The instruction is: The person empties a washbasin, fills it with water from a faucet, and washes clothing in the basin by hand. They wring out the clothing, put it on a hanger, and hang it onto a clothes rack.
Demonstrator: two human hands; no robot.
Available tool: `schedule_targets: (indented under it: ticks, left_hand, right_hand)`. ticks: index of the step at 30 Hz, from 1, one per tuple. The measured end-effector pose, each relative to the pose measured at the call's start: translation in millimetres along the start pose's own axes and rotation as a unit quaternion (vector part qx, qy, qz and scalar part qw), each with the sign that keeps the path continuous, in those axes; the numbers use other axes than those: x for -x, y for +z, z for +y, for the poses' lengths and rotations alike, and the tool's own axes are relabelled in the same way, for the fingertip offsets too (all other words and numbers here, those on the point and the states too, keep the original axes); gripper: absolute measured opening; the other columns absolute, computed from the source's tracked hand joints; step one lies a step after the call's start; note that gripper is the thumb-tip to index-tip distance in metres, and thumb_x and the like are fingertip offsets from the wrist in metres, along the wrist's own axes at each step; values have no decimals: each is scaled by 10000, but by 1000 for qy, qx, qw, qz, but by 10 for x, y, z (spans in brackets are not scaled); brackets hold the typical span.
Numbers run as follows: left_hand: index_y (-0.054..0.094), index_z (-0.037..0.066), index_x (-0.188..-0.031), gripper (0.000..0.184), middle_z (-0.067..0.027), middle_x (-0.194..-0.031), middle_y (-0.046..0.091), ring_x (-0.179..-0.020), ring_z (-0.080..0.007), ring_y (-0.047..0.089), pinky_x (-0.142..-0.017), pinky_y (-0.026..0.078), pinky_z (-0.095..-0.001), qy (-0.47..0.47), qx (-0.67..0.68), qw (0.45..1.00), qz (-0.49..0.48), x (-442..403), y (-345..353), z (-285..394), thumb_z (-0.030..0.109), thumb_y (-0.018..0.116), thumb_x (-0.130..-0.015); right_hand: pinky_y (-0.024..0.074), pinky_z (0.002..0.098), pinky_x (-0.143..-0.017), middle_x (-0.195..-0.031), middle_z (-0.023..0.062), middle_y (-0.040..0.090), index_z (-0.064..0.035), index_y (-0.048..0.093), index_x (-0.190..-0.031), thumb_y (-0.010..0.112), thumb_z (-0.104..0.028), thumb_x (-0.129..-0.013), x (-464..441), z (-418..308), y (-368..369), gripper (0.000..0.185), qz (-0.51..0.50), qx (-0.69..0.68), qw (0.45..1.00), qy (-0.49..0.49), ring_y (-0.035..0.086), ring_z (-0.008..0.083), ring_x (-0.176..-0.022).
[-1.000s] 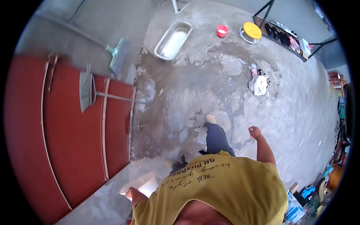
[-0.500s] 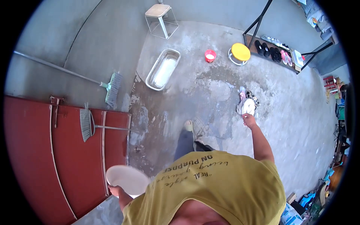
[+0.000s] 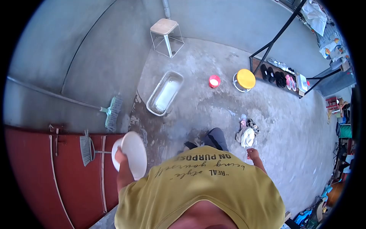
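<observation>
My left hand [image 3: 121, 155] grips the rim of a white basin [image 3: 136, 152], which is tipped on its side beside my body, near the red door. At the right, my right hand [image 3: 252, 154] is closed, with the fingers curled. Just beyond its fingertips is a bunch of clothes [image 3: 246, 136] in white, grey, pink and patterned black. The white cloth comes almost up to the fingers. I cannot tell whether they grip it or whether the bunch lies on the floor.
On the wet concrete floor stand a long metal tub [image 3: 164, 93], a red bucket [image 3: 214, 81], a yellow stool [image 3: 246, 79] and a taller stool [image 3: 164, 26]. Brooms [image 3: 113, 112] hang at the left near the red door [image 3: 76, 171]. A shoe rack [image 3: 257, 65] stands at the back right.
The basin has come up and forward, and now stands more on edge. My right forearm has drawn closer to my body. My legs have shifted, and the view has tilted upward.
</observation>
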State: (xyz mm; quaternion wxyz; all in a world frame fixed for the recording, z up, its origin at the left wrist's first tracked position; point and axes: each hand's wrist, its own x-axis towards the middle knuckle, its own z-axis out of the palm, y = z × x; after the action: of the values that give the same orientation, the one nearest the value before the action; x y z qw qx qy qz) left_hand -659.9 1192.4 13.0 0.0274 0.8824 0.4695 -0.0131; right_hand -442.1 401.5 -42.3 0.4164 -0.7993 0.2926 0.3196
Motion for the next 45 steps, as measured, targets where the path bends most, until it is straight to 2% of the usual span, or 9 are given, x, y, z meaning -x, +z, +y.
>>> schedule_targets:
  ticks: [5, 7, 11, 20, 29, 33, 36, 41, 45]
  left_hand:
    - [602, 113, -1066, 333, -155, -815, 648, -728, -347, 628, -661, 492, -438, 123, -61, 990, 32, -1087, -258, 1534, 7, 516, -762]
    - [605, 118, -1095, 337, -163, -824, 649, -746, -345, 634, -678, 497, -431, 48, -6, 996, 80, -1362, -341, 1777, 23, 511, -785]
    - [589, 80, -1129, 322, -192, -875, 654, -821, -374, 629, -737, 493, -440, -207, 91, 955, 190, -1288, -915, 2145, 62, 506, -819]
    - [565, 141, -1039, 215, -81, -889, 648, -824, -233, 661, -723, 534, -365, -46, -317, 937, -138, -1227, -1339, 2721, 60, 465, -866]
    - [529, 98, -1064, 332, -124, -813, 609, -778, -313, 639, -670, 516, -427, 1, -131, 991, 17, -3188, -854, 3958, -13, 536, -751]
    - [524, 60, -1159, 391, -164, -836, 602, -816, -354, 634, -711, 517, -448, -174, -21, 972, 158, -4422, -997, 4834, 45, 520, -769]
    - [549, -43, -1073, 353, -239, -931, 594, -855, -400, 625, -737, 528, -451, -228, 118, 966, -37, -5371, -630, 5026, 34, 501, -732]
    - [471, -30, -1108, 439, -172, -991, 573, -863, -353, 618, -724, 550, -505, -393, 706, 570, -152, -6071, -443, 6339, -14, 535, -674]
    - [418, -37, -1142, 422, -189, -1054, 543, -900, -323, 611, -820, 528, -469, -285, 836, 446, -146, -6448, -560, 7598, 7, 488, -728]
  right_hand:
    - [526, 335, -454, -637, 95, 591, -34, 638, -918, 580, -187, -850, -560, -389, -394, 177, -32, 55, 997, 32, 596, 194, -495]
    - [525, 349, -457, -648, 99, 606, -44, 652, -902, 580, -156, -840, -1016, -588, -697, 147, -56, 154, 982, -96, 612, 196, -517]
    - [534, 361, -443, -683, 134, 641, -17, 656, -940, 585, -173, -819, -1940, -1766, -1196, 209, -19, 104, 994, 15, 634, 219, -515]
    - [489, 301, -461, -629, 89, 622, -40, 649, -917, 552, -216, -867, -3903, -5254, -1530, 207, 84, 171, 920, -342, 592, 164, -470]
    - [469, 266, -492, -629, 32, 575, -60, 636, -981, 534, -104, -861, -4197, -7522, -375, 163, -109, 216, 908, -343, 557, 113, -509]
    - [477, 258, -500, -657, 42, 589, -54, 635, -992, 547, -114, -851, -4191, -8096, -441, 176, -121, 224, 916, -311, 565, 114, -517]
    - [495, 262, -494, -662, 42, 585, -41, 633, -980, 558, -113, -849, -4436, -8332, -562, 167, -91, 149, 938, -299, 564, 118, -516]
    - [494, 267, -487, -647, 67, 619, -31, 657, -947, 577, -147, -829, -5053, -8677, -741, 184, -119, 151, 955, -226, 595, 144, -509]
    - [485, 301, -530, -613, 80, 615, -25, 662, -918, 576, -199, -849, -5658, -9878, -619, 206, -115, 248, 900, -339, 606, 164, -525]
